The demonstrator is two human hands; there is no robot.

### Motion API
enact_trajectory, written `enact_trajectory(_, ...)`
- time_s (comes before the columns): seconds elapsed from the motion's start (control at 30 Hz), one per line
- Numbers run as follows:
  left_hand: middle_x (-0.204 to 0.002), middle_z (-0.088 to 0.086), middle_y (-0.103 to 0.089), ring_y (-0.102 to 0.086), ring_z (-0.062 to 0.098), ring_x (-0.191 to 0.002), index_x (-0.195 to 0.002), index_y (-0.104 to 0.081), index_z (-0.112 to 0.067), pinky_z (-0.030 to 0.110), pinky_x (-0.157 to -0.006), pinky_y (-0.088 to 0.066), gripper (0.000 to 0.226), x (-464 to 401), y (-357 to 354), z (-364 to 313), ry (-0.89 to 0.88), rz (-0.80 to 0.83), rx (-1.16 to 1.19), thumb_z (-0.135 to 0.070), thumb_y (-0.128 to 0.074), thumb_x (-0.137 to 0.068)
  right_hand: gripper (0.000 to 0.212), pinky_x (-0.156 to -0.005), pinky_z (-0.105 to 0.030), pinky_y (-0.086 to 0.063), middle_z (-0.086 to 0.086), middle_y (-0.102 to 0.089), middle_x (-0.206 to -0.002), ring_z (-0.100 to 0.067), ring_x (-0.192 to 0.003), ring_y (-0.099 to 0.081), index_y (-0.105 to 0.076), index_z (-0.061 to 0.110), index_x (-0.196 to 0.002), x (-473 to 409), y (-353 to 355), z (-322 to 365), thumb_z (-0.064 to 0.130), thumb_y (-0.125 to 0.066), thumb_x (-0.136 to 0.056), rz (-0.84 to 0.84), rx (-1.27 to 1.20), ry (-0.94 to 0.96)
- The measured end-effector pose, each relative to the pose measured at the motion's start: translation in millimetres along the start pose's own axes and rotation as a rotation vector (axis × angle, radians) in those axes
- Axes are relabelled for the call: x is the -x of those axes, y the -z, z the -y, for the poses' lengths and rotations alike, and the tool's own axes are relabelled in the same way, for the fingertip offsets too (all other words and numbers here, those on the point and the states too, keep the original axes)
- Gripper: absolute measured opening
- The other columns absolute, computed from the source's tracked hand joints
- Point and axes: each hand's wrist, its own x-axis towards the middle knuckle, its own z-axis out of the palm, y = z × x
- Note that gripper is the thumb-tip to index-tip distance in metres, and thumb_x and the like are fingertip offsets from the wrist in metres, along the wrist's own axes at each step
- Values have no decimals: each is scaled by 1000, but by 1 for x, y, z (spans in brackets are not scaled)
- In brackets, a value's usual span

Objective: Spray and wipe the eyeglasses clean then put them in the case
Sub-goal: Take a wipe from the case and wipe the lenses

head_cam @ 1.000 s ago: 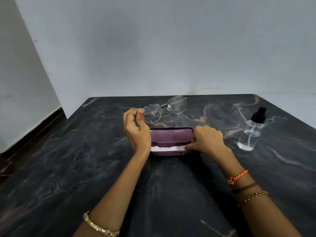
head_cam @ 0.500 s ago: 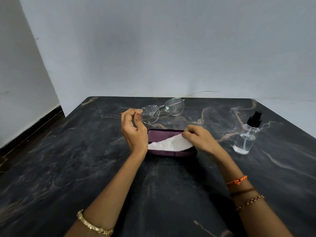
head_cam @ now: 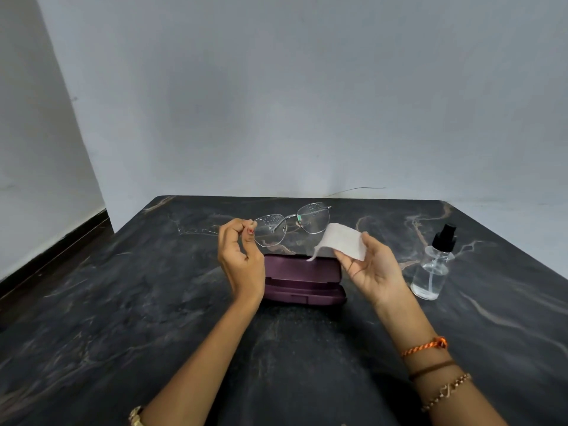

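My left hand [head_cam: 239,256] pinches the left edge of thin metal-framed eyeglasses [head_cam: 292,226] and holds them above the table, with droplets speckling both lenses. My right hand [head_cam: 373,269] holds a small white wiping cloth [head_cam: 342,242] just below and to the right of the right lens, palm turned up. The open purple eyeglass case [head_cam: 302,279] lies on the table between and below both hands. A clear spray bottle [head_cam: 433,267] with a black nozzle stands to the right of my right hand.
The dark marble table [head_cam: 123,318] ends at a grey wall behind the glasses. A thin wire [head_cam: 356,189] runs along the wall's base. To the left the table edge drops to a floor with a dark skirting.
My right hand has pulled the white cloth out of the case and lifted it up toward the glasses. My left hand keeps the glasses in about the same place.
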Motion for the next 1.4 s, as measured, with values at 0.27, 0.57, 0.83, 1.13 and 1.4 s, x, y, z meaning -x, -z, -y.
enact_trajectory(0.27,-83,-11,-50,-52,-8,-81,-83,-62,-2,6,-72,-41,17,5,-2,-2,-25,62,-36,-10,-47,-86,25,-57,-34,-58,-13,-73,-66,-22,-59,-71,-57,1,-91,3,-3,-1,19,-39,-96,70,-96,53)
enact_trajectory(0.57,-84,-11,-50,-51,-9,-81,-84,-61,-2,6,-73,-41,20,8,-2,-6,-57,86,-47,-15,-47,-87,25,-65,-37,-57,-15,-72,-78,-24,-66,-72,-64,2,-73,4,0,2,13,-45,-84,125,-140,46)
enact_trajectory(0.83,-86,-7,-51,-52,-8,-84,-87,-58,-9,5,-74,-42,21,13,-5,-11,-107,126,-2,-23,-42,-84,17,-59,-22,-58,-4,-73,-71,-10,-63,-70,-67,4,-82,1,1,-5,-6,-54,-82,100,207,214)
enact_trajectory(1.13,-87,-5,-51,-51,-7,-85,-84,-59,-1,5,-74,-42,21,23,-9,-18,-123,246,1,-14,-42,-84,23,-48,-21,-56,-1,-72,-59,-10,-54,-68,-59,7,-85,0,6,-9,11,-64,-62,97,126,162)
enact_trajectory(1.4,-87,-8,-50,-51,-9,-86,-85,-59,0,4,-75,-42,24,17,-7,-17,-144,252,-6,-16,-42,-84,22,-50,-19,-54,3,-73,-65,-5,-58,-68,-60,12,-88,-2,9,-7,19,-66,-68,192,333,42)
